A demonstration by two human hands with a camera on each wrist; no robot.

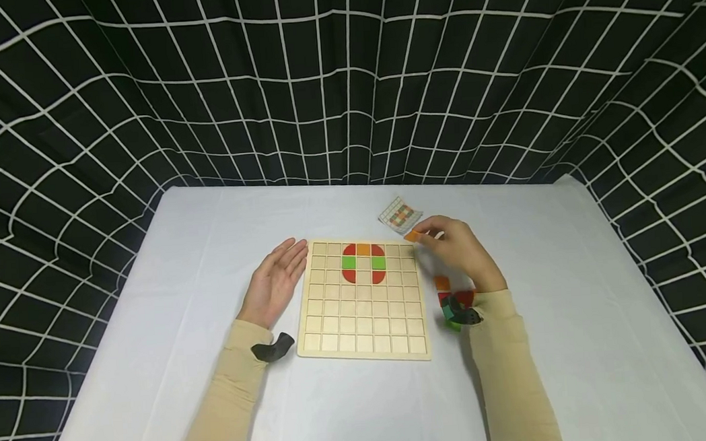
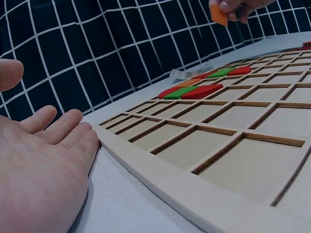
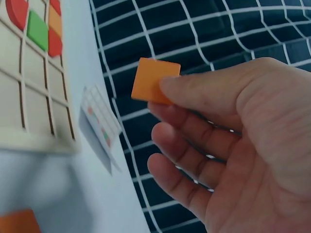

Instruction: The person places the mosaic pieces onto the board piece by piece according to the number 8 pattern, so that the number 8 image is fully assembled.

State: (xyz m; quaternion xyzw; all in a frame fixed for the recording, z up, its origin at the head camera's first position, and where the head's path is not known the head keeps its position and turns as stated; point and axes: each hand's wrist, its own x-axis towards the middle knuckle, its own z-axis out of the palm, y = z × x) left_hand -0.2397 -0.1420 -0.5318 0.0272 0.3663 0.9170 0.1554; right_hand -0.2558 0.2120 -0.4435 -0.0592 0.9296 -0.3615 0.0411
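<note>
Between thumb and index finger my right hand (image 1: 459,249) pinches an orange square tile (image 3: 151,80), held up near the top right corner of a wooden grid board (image 1: 347,322). In the board's upper middle sit red rounded tiles (image 1: 350,276), green square tiles (image 1: 378,263) and one orange tile (image 1: 363,249), set in a ring with bare cells inside and at the bottom. My left hand (image 1: 274,282) rests palm up beside the board's left edge, its fingers extended and holding nothing; in the left wrist view the fingertips lie right at the board's rim.
A small pattern card (image 1: 400,215) with a printed coloured grid lies behind the board. Loose orange, red and green tiles (image 1: 442,283) are gathered right of the board, partly hidden under my right wrist. A black curtain (image 1: 332,80) with white grid lines rises behind the white table (image 1: 153,327).
</note>
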